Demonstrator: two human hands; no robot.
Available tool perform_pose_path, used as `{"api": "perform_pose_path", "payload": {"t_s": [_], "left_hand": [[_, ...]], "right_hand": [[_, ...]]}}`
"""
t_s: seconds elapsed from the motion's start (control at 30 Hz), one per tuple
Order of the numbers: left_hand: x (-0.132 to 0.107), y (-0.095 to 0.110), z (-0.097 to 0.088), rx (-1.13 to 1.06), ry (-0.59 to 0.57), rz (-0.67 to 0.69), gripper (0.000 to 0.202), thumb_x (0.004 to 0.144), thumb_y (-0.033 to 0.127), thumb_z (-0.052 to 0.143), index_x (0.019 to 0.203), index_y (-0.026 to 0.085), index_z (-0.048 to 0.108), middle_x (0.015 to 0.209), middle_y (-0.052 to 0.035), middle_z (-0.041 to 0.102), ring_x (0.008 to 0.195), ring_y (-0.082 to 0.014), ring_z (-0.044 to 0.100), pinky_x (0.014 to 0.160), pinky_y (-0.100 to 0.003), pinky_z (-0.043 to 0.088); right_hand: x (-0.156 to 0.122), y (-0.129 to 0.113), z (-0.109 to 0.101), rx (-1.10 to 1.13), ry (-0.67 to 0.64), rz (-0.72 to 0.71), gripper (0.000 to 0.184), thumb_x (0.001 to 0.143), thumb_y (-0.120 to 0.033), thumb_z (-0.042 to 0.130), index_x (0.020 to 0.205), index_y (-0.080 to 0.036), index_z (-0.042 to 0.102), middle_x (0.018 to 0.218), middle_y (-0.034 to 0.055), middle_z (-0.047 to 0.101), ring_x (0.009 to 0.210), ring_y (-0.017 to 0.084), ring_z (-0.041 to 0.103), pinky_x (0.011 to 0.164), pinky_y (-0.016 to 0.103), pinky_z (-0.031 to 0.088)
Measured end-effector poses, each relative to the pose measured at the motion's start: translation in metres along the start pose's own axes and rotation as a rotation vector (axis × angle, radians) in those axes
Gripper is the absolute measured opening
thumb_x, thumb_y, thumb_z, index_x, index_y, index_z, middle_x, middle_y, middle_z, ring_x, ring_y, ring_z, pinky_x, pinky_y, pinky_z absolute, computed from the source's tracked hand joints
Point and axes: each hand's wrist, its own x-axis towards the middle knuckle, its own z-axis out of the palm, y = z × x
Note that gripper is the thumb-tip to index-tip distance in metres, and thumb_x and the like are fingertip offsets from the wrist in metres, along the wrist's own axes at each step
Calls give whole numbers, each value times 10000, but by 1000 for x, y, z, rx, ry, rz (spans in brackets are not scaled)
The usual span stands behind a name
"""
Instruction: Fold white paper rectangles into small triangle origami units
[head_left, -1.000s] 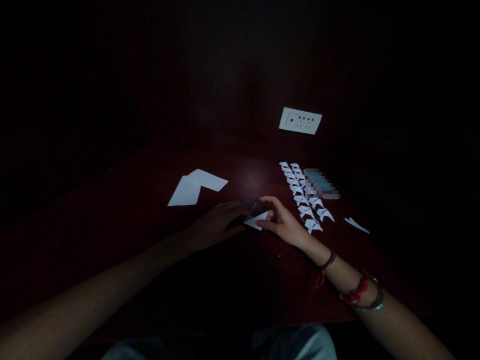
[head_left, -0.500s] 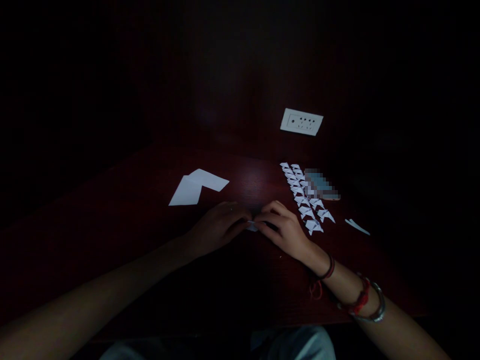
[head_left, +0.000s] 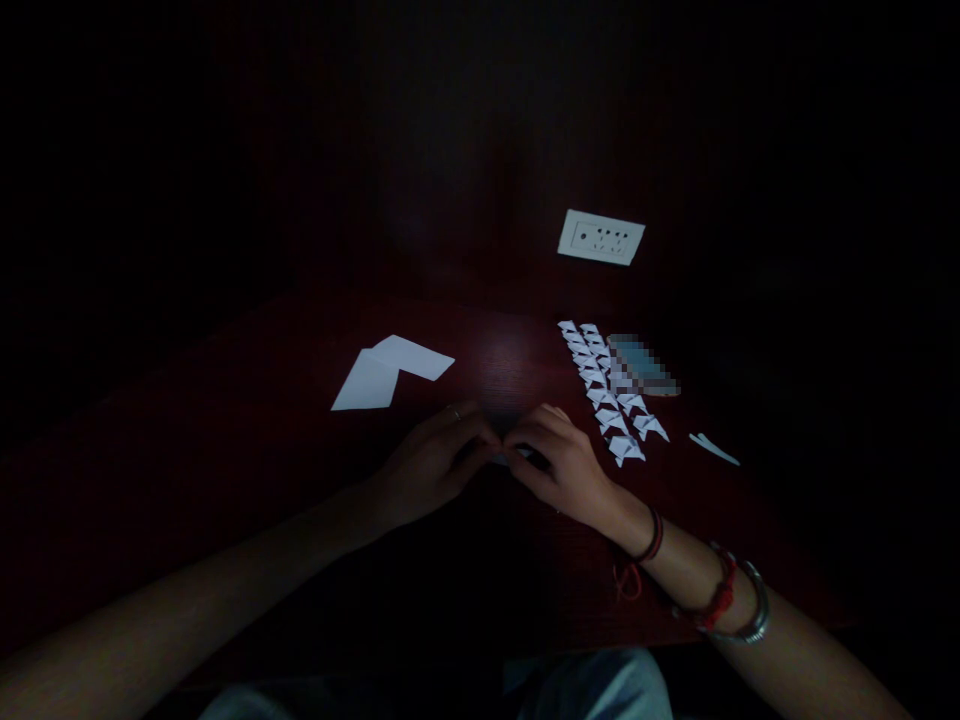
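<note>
The scene is very dark. My left hand (head_left: 435, 458) and my right hand (head_left: 561, 462) meet fingertip to fingertip on the dark red table (head_left: 225, 440). Both press with curled fingers on a small white folded paper piece (head_left: 511, 457), of which only a sliver shows between them. Just right of my right hand lie two rows of several small folded white paper pieces (head_left: 609, 395).
White paper sheets (head_left: 390, 370) lie to the left beyond my left hand. A phone-like object (head_left: 641, 367), blurred, rests beside the folded pieces. A thin paper strip (head_left: 714, 449) lies at the right. A white wall socket (head_left: 601, 237) is on the wall behind.
The paper triangle was visible between my hands a second ago. Both hands have since closed over it and pressed it down, so it is nearly hidden.
</note>
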Motion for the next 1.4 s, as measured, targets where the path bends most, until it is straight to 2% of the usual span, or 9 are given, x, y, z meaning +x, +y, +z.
{"api": "perform_pose_path", "payload": {"t_s": [0.43, 0.6, 0.7, 0.8, 0.93, 1.07, 1.13, 1.23, 1.4], "left_hand": [[0, -5, -8, -2, 44, -50, 102, 838, 179, 415, 748, 174, 461, 758, 5, 440, 714, -126, 440, 645, -264, 368], [-4, -19, -24, -69, 227, -249, 166, 853, 260, 405, 714, 179, 447, 710, 16, 427, 645, -115, 427, 571, -241, 362], [-4, -21, -23, -209, 231, -349, 175, 851, 300, 402, 729, 183, 449, 659, 28, 423, 575, -103, 414, 500, -219, 349], [1, -15, -14, -342, 194, -372, 175, 844, 321, 413, 739, 186, 445, 621, 38, 413, 534, -93, 403, 464, -205, 341], [5, -10, -2, -369, 171, -349, 137, 849, 288, 415, 760, 187, 446, 672, 36, 442, 600, -97, 437, 526, -209, 377], [4, -14, 4, -200, 138, -256, 97, 847, 232, 421, 774, 188, 467, 758, 23, 469, 726, -121, 473, 656, -257, 406], [3, -15, 7, -68, 129, -180, 58, 836, 193, 435, 828, 191, 493, 844, 5, 466, 820, -138, 470, 739, -291, 401], [1, -12, 9, 78, 132, -62, 141, 820, 160, 463, 952, 199, 495, 977, -22, 431, 940, -155, 437, 824, -315, 382], [1, -4, 7, 183, 158, 71, 80, 827, 152, 452, 864, 193, 510, 1038, -28, 407, 974, -165, 425, 828, -325, 392]], "right_hand": [[0, 6, -5, 20, 11, 37, 65, 708, -127, 465, 678, -182, 478, 683, -7, 481, 677, 120, 452, 638, 262, 337], [-4, 18, -7, 7, 72, 127, 93, 710, -102, 462, 655, -174, 483, 672, -1, 473, 658, 123, 452, 617, 256, 354], [-2, 16, -7, 104, 123, 161, 65, 753, -138, 469, 740, -176, 521, 719, 5, 496, 695, 121, 478, 639, 250, 383], [2, 8, -5, 170, 134, 145, 120, 755, -176, 513, 871, -190, 541, 816, 18, 514, 770, 130, 494, 677, 257, 405], [3, 5, -2, 184, 197, 138, 96, 765, -168, 508, 841, -198, 558, 846, 21, 515, 806, 130, 500, 714, 267, 413], [0, 11, -1, 152, 219, 130, 90, 770, -147, 490, 797, -199, 558, 817, 16, 510, 787, 133, 498, 690, 270, 412], [-2, 12, -2, 119, 198, 116, 93, 766, -138, 487, 800, -193, 553, 825, 21, 506, 796, 139, 490, 698, 277, 406], [-3, 11, -2, 39, 131, 69, 92, 761, -130, 487, 801, -182, 552, 840, 33, 505, 815, 152, 474, 727, 295, 390], [-2, 6, -2, -66, 49, 11, 99, 774, -144, 469, 812, -171, 557, 838, 41, 511, 814, 164, 459, 743, 313, 367]]}}
